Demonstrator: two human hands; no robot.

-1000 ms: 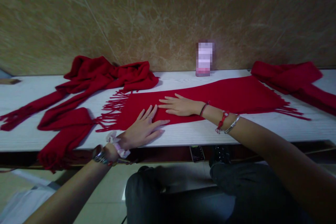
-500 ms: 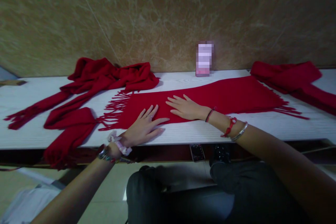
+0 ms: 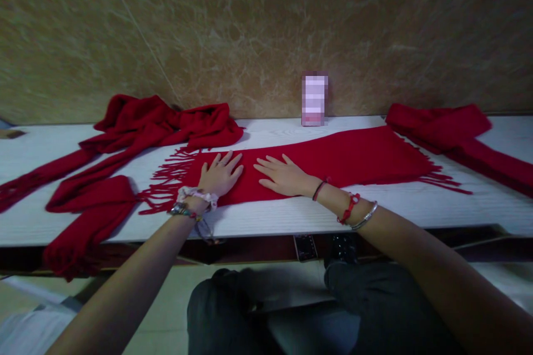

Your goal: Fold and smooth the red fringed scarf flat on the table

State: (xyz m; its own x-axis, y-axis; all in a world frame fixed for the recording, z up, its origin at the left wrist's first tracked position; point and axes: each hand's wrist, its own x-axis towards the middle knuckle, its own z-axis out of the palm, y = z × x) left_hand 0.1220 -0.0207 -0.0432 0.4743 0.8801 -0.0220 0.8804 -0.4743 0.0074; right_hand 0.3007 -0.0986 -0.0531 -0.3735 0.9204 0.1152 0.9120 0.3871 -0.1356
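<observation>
Here, one scarf (image 3: pixel 358 155) lay flat on the counter (image 3: pixel 258 221). The left hand (image 3: pixel 220 177) and right hand (image 3: pixel 285 176) rested on it, each grip spread, pinching nothing. It looked like the smoothing step; the next move seemed to need flat palms.

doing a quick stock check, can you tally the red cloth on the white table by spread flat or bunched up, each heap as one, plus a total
Spread flat, long red fringed cloth scarf: 1
Bunched up, red cloth heap on the left and red cloth heap on the right: 2
Total: 3
</observation>
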